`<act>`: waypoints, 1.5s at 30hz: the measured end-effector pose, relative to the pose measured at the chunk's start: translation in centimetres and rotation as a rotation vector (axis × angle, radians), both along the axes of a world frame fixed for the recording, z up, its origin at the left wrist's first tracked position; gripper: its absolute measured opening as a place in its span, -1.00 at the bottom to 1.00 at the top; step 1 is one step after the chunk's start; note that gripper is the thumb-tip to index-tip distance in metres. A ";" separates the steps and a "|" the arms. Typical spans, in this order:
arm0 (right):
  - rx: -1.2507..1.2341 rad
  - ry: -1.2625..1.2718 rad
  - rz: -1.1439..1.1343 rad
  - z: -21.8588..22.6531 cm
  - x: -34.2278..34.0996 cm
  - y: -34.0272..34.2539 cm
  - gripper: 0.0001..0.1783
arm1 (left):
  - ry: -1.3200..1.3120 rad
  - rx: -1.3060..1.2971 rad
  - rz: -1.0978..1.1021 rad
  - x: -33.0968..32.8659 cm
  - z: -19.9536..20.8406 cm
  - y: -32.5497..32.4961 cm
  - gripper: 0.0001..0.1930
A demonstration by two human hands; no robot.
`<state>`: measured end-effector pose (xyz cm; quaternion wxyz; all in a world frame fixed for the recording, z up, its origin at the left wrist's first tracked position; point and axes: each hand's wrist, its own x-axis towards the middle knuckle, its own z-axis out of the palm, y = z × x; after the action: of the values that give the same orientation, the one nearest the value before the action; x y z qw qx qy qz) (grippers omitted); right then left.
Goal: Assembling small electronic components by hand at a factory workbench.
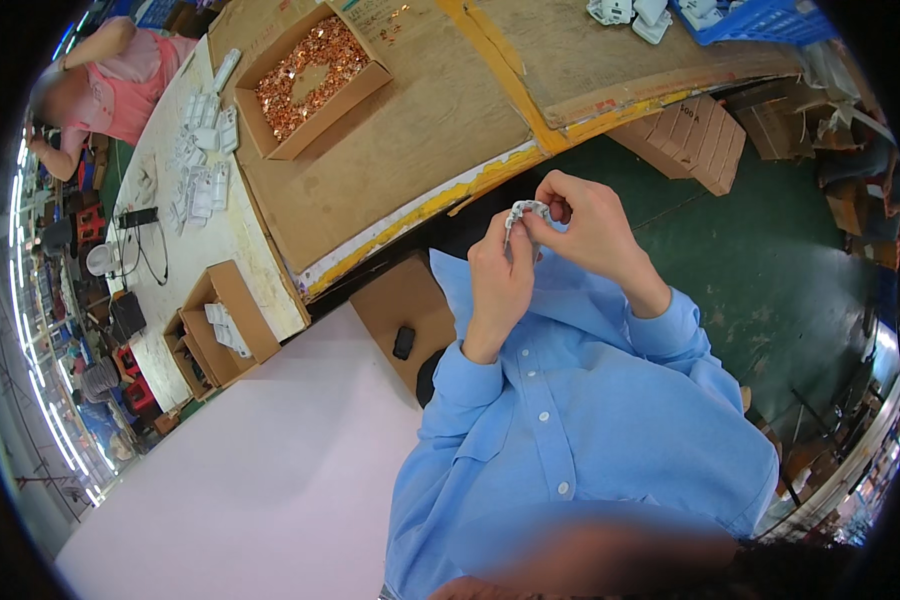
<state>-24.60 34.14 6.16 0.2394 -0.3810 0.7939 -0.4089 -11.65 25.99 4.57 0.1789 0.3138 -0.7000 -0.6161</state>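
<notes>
A small white plastic part is held up in front of my chest, just off the edge of the cardboard-covered table. My left hand pinches its near left side between thumb and fingers. On the other side my right hand is closed, its thumb and fingertips pressed to the same part. Fingers cover much of it, so its exact kind does not show. A cardboard tray of small copper-coloured metal pieces stands on the table to the left.
White plastic housings lie on the pale bench at left, near a small open carton. A blue crate stands at the far right. Below the table edge is a brown carton. A person in pink sits at the far left.
</notes>
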 end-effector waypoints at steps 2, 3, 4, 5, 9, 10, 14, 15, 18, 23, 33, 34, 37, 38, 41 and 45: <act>-0.067 -0.013 0.006 -0.3 0.2 0.1 -0.81 | -0.001 0.044 0.008 0.0 -0.1 0.0 -0.78; -0.065 -0.012 0.004 -0.3 0.2 0.2 -0.81 | 0.008 0.053 -0.005 0.0 -0.1 0.0 -0.78; -0.098 -0.007 0.018 -0.3 0.3 0.3 -0.82 | 0.018 0.063 -0.018 0.0 -0.2 0.0 -0.79; -0.131 -0.002 0.033 -0.3 0.3 0.4 -0.82 | 0.019 0.065 -0.022 0.1 -0.3 -0.1 -0.79; -0.107 -0.041 0.059 -0.1 0.1 0.4 -0.81 | 0.005 0.077 -0.029 0.4 -1.0 -0.2 -0.80; -0.097 -0.047 0.066 -0.1 0.0 0.5 -0.81 | -0.003 0.089 -0.035 0.3 -0.8 -0.1 -0.80; -0.085 -0.070 0.080 -0.2 -0.2 0.7 -0.82 | -0.043 0.048 -0.078 0.4 -0.8 -0.3 -0.79; -0.085 -0.070 0.082 -0.2 -0.2 0.7 -0.82 | -0.044 0.048 -0.076 0.4 -0.8 -0.3 -0.79; -0.085 -0.087 0.089 0.0 -0.3 0.7 -0.82 | -0.016 0.050 -0.074 0.4 -0.7 -0.2 -0.78; -0.082 -0.097 0.112 -0.2 -0.6 0.8 -0.82 | -0.017 0.030 -0.077 0.3 -0.5 -0.1 -0.78; -0.048 -0.075 0.125 -0.2 -0.7 0.6 -0.83 | -0.022 0.001 -0.052 0.3 -0.9 0.2 -0.78; -0.046 -0.069 0.128 -0.3 -0.8 0.6 -0.83 | -0.029 0.000 -0.050 0.2 -0.9 0.2 -0.78; -0.043 -0.053 0.134 -0.4 -0.8 0.5 -0.83 | -0.039 -0.011 -0.045 0.2 -1.1 0.2 -0.78; -0.041 -0.045 0.136 -0.4 -0.8 0.5 -0.83 | -0.044 -0.021 -0.042 0.2 -1.2 0.2 -0.78; -0.030 -0.019 0.137 -0.4 -0.7 0.5 -0.83 | -0.008 -0.043 -0.036 0.2 -1.3 0.3 -0.79; -0.077 0.012 0.128 -1.0 -0.2 0.4 -0.84 | -0.016 -0.035 -0.009 0.3 -1.7 0.3 -0.80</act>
<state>-24.79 34.56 5.17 0.2455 -0.4422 0.7529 -0.4210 -11.35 26.26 2.86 0.1761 0.3124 -0.7134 -0.6021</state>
